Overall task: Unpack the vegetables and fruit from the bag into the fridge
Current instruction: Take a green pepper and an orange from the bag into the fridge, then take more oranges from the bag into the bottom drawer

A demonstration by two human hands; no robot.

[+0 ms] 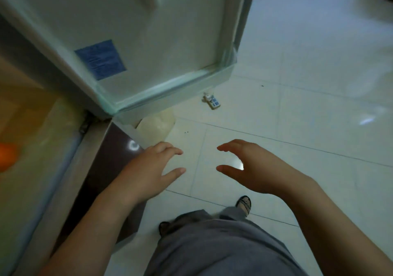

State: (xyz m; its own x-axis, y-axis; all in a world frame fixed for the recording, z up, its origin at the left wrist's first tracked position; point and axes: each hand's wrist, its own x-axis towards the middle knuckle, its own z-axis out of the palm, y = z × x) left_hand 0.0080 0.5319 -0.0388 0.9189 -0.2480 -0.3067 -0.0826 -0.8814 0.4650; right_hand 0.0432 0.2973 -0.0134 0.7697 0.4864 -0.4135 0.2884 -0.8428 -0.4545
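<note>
Standing on white tile floor beside open fridge door, inner side with blue sticker facing camera. Holding nothing: left hand spread, fingers loosely curved, hovering over floor. Same for right hand, thumb and fingers apart, nothing pinched. Facing each other, apart, not touching. Spotted at far left edge, inside lit fridge compartment: orange round item, blurred, likely fruit, cannot confirm. No sure sight of bag. Pale lump on floor under door corner, maybe bag, cannot tell. Judged as between items, probably reaching down for another.

Risks:
- Knocking head or arm on door corner when bending, since hanging right above reach path.
- Tripping on power strip lying on floor just past door, near pale lump.
- Slipping on glossy tile in open sandals.
- Bumping fridge door with left forearm and swinging it wide, or shut on arm.
- Grabbing pale lump blind under door, spilling contents if loose.
</note>
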